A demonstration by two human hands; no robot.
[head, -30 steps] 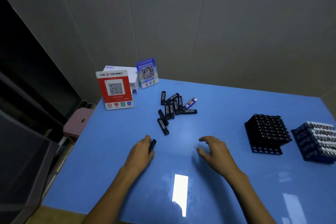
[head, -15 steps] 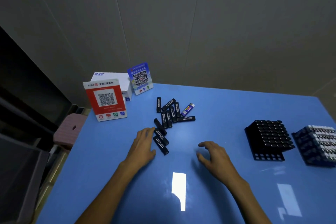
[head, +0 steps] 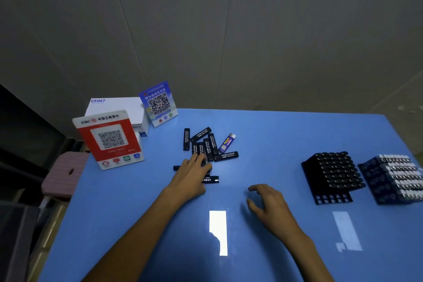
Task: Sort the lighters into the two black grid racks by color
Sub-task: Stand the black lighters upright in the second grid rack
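Observation:
Several black lighters (head: 207, 144) lie in a loose pile on the blue table (head: 286, 139), with one blue lighter (head: 227, 143) at the pile's right edge. My left hand (head: 191, 175) lies flat over the pile's near end, fingers stretched onto the lighters. One black lighter (head: 176, 168) pokes out left of it and another (head: 211, 179) to its right. My right hand (head: 270, 207) hovers low over the table, fingers loosely curled, holding nothing. At the right stand a black rack (head: 332, 199) filled with black lighters and a second rack (head: 381, 200) holding blue ones.
A red QR sign (head: 109, 139), a blue QR sign (head: 159, 103) and a white box (head: 116, 106) stand at the table's far left corner. A pink stool (head: 66, 174) sits beside the table's left edge. A wall rises behind the table.
My left hand let go of a black lighter it held near the front and moved forward onto the pile's near end. My right hand barely moved.

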